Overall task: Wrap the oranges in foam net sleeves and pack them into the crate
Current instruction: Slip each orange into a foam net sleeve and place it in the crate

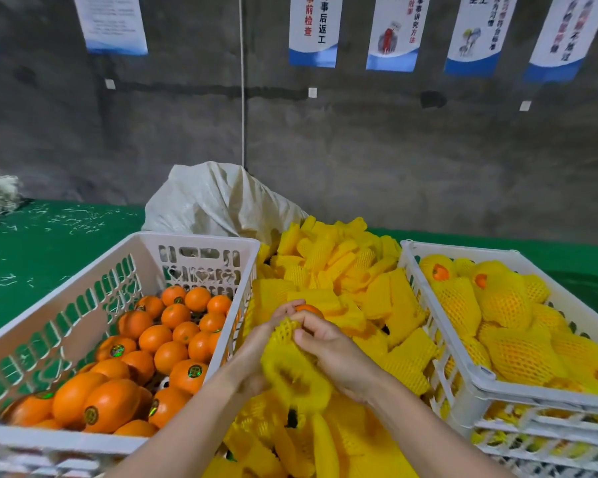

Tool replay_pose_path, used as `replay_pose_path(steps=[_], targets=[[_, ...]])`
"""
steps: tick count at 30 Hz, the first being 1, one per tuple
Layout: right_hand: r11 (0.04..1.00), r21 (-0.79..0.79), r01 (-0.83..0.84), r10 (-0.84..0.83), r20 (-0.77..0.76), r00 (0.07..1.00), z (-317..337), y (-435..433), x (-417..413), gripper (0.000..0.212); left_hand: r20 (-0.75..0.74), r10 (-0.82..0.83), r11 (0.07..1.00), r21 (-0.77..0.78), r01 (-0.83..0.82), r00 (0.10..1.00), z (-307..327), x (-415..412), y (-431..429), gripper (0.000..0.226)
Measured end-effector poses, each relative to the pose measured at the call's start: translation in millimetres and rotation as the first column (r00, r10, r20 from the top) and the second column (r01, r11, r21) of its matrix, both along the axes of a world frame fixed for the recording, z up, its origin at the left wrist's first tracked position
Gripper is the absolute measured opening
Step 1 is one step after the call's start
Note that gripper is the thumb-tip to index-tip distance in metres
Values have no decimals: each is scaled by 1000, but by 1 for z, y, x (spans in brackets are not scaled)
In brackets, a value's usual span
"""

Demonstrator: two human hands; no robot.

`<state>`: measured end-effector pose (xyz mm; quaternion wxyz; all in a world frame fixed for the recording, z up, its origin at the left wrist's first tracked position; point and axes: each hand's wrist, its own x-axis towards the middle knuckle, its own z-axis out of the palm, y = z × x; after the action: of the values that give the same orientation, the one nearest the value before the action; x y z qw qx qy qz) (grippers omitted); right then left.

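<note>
Left of our fingers stands the supply crate [201,238] of bare oranges [168,355], its slotted wall just beside our left wrist. Our left hand [256,350] curls round the foam net sleeve [292,367], with fingertips on the orange [308,309] that shows at the sleeve's far end. Our right hand [335,353] pinches the net from the other side.

We judge that we are mid-wrap. Next we must draw the net down until the fruit is covered.

Beneath and beyond our fingers lies the pile of loose sleeves [342,263], soft and no hindrance. To their right, the packing crate's rim [437,305] stands between us and the wrapped oranges [504,298]. We must lift over that rim and find a gap among them.
</note>
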<state>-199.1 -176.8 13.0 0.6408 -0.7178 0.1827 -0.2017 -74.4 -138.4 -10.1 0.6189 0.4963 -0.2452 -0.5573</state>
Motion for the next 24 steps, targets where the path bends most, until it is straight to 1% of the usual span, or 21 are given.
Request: replay_pose_path(steps=[1, 2, 3, 4, 6, 7, 8, 9, 10, 12, 13, 14, 16, 17, 18, 20, 22, 23, 24], targets=[[998, -49, 38, -38, 3, 999, 0, -3, 2, 44, -49, 1, 1000, -15, -2, 999, -1, -3, 1, 20], [992, -101, 73, -70, 26, 997, 0, -4, 4, 48, -119, 9, 1000, -29, -13, 993, 1, -5, 3, 24], [979, -157, 129, -122, 54, 991, -2, -5, 4, 30, -168, 28, 999, -37, -35, 985, -1, -5, 4, 30], [965, -191, 182, -171, 76, 982, -6, -7, 4, 10, -203, 30, 997, -58, -43, 979, 1, -5, 3, 29], [910, -282, 306, -282, 122, 952, -13, -7, 2, 19, -197, 16, 998, -53, -27, 980, 2, -4, -5, 22], [866, -336, 370, -346, 132, 929, -15, -5, 1, 19, -246, 34, 999, -24, -41, 969, 3, -2, -7, 20], [826, -364, 431, -401, 157, 902, -18, -7, 0, 16, -244, 33, 999, -29, -41, 969, 2, -1, -5, 22], [793, -371, 484, -448, 184, 875, -19, -7, -2, 13, -189, 17, 999, -32, -24, 982, 2, -2, -6, 26], [764, -365, 533, -488, 214, 846, -21, -8, -3, 14, -176, -7, 999, -41, 0, 984, 1, -4, -6, 33], [720, -358, 594, -534, 261, 804, -22, -8, -4, 20, -200, -102, 989, -127, 78, 974, -1, -3, 1, 43], [714, -348, 608, -544, 273, 794, -21, -8, -5, 22, -179, -161, 976, -177, 129, 971, -2, -1, 3, 45], [721, -319, 615, -549, 279, 788, -22, -8, -5, 25, -126, -203, 963, -204, 175, 971, 0, 0, 5, 51], [728, -268, 631, -573, 268, 775, -21, -9, -5, 34, 56, -228, 954, -186, 234, 972, 3, 3, 3, 81], [728, -248, 639, -584, 264, 768, -22, -9, -4, 35, 130, -222, 954, -174, 243, 966, 7, 5, 1, 91], [726, -233, 647, -593, 264, 760, -22, -9, -3, 32, 183, -217, 955, -164, 247, 959, 10, 8, 0, 95], [722, -219, 656, -593, 293, 750, -20, -6, -2, 23, 213, -210, 955, -165, 246, 954, 15, 15, -2, 97], [733, -223, 642, -563, 331, 757, -19, -4, 0, 17, 161, -161, 968, -167, 188, 974, 16, 20, -2, 93], [743, -215, 633, -552, 338, 762, -19, -3, 1, 15, 103, -139, 973, -174, 155, 985, 14, 20, -3, 82], [753, -194, 629, -551, 339, 763, -19, -2, 3, 14, 47, -122, 973, -192, 129, 991, 10, 21, -5, 65]])
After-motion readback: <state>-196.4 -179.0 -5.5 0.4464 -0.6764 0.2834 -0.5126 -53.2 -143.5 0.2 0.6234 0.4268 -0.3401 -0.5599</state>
